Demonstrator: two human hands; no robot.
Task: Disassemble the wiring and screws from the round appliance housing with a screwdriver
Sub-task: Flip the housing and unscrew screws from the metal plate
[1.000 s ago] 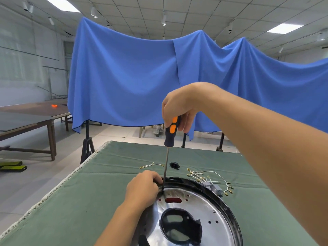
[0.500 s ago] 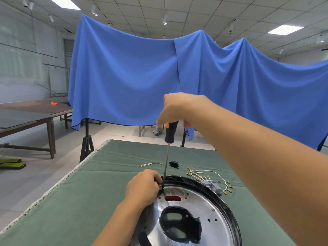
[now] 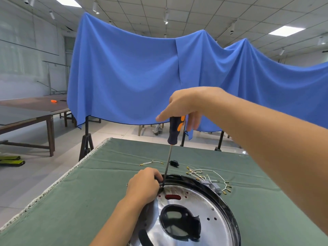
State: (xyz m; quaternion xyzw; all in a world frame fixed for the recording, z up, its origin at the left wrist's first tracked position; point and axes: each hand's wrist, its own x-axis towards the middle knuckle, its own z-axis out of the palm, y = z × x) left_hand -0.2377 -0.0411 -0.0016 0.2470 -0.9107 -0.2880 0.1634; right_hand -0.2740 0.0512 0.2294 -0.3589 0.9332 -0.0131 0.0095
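Steadying the round housing at its far-left rim, the left hand curls there; the right hand loosely pinches the screwdriver handle; stiff, slick metal, likely light

A table covered with a green cloth is seen, its left edge trimmed in a pale fringe. The round housing is set at the near edge, right of the middle. Towards the far edge, a short wire with brass terminals is laid, and just beside it to the right a small black connector. A bundle of white wires is spread near the housing's far right rim, beside a grey part.
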